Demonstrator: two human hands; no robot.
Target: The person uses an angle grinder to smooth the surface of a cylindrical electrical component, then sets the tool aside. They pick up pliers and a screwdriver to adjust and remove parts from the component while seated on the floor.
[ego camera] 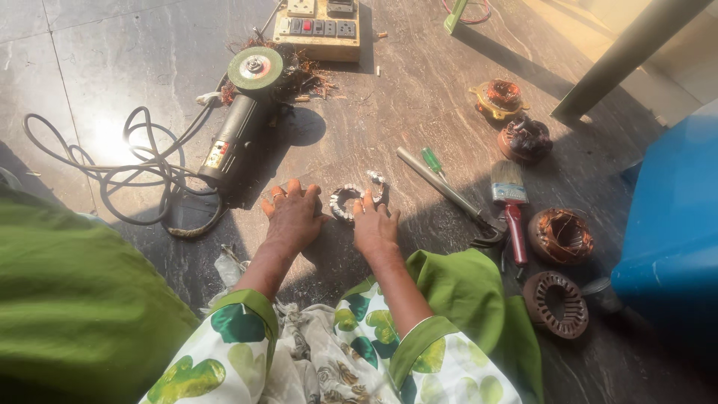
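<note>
Both hands rest palm-down on the dark marbled stone floor [419, 97], fingers spread and gripping nothing: the left hand [293, 217] lies at 9 o'clock and the right hand [374, 224] at 4 o'clock of a small ring of copper wire bound with white ties [345, 200], which lies flat between them, touching the right fingertips, its opening facing up with no clear long axis. Outward, a black angle grinder with a green disc [239, 120] lies at 11 o'clock, its long axis running toward 1 o'clock, while a grey metal rod [441, 187], a green-handled screwdriver [432, 160] and a red-handled paintbrush [511, 206] lie at 3 o'clock.
</note>
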